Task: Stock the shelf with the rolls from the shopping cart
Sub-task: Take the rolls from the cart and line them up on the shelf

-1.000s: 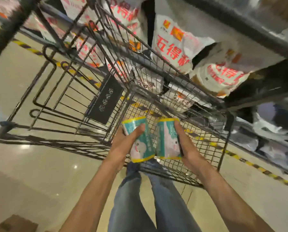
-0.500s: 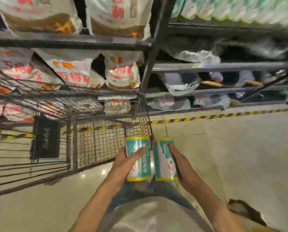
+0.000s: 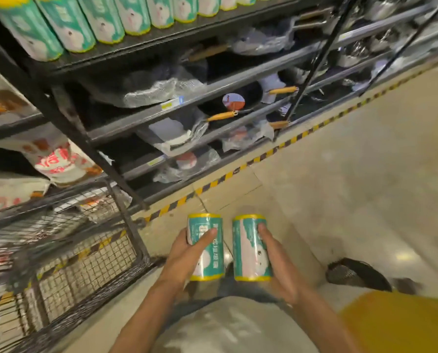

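Left hand (image 3: 187,253) grips one roll (image 3: 206,247), right hand (image 3: 280,266) the other roll (image 3: 251,248), both upright; shelf row (image 3: 105,24) sits up-left, nearer the left.

Glossy floor (image 3: 365,174), wire-mesh metal cart (image 3: 85,263)

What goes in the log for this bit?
left hand: holds left roll | right hand: holds right roll | shelf row: above
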